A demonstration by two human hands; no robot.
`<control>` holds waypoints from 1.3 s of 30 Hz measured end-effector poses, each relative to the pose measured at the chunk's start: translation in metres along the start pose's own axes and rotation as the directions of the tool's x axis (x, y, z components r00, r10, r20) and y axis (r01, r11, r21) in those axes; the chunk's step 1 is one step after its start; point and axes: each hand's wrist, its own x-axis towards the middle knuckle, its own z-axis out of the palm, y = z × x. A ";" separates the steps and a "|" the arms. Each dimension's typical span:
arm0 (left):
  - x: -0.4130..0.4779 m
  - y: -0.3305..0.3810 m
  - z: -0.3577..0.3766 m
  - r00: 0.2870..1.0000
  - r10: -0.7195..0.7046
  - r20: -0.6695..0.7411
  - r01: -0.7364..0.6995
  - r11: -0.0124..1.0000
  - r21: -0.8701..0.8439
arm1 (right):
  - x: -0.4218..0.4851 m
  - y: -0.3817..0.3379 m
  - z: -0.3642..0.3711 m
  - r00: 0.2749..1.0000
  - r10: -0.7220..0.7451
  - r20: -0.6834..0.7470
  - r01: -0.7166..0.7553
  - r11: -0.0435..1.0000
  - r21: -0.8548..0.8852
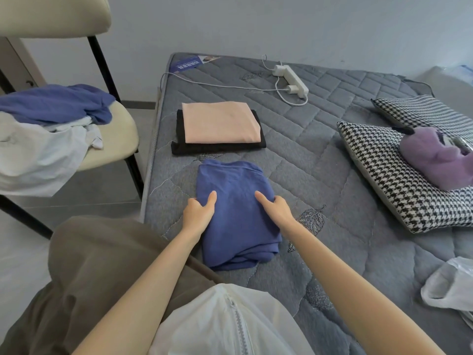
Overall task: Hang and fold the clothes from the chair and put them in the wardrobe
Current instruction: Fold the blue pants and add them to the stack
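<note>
A folded blue garment (235, 216) lies on the grey mattress (320, 175). My left hand (199, 210) grips its left edge, thumb on top and fingers tucked under. My right hand (276, 208) grips its right edge the same way. Beyond it sits a folded peach garment (221, 123) stacked on a folded black one (217, 147). On the cream chair (120, 131) at the left lie a crumpled blue garment (58, 103) and white clothes (38, 149).
A white power strip (291, 78) with its cable lies at the far end of the mattress. Two houndstooth pillows (384, 180) and a purple plush thing (432, 160) sit at the right. A white plastic bag (453, 285) is at the near right.
</note>
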 end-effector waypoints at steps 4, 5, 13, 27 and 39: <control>0.005 0.003 0.003 0.989 -0.119 0.090 0.138 0.958 -0.250 | 0.001 0.004 0.006 0.998 -0.003 0.063 -0.009 0.981 0.193; 0.005 0.004 0.003 0.986 -0.119 0.116 0.148 0.949 -0.278 | 0.000 0.003 0.008 0.996 -0.015 0.093 -0.007 0.971 0.241; 0.000 0.011 0.006 0.978 0.016 0.207 0.068 0.918 -0.392 | -0.006 -0.010 0.015 0.979 -0.110 0.172 0.044 0.937 0.348; 0.011 0.114 -0.015 0.966 0.236 0.103 -0.121 0.768 -0.628 | 0.044 -0.150 -0.036 0.897 -0.401 0.188 0.371 0.912 0.173; 0.078 0.199 0.004 0.991 0.079 -0.113 -0.136 0.443 -0.886 | 0.153 -0.316 -0.024 0.693 -0.606 0.391 0.704 0.685 -0.187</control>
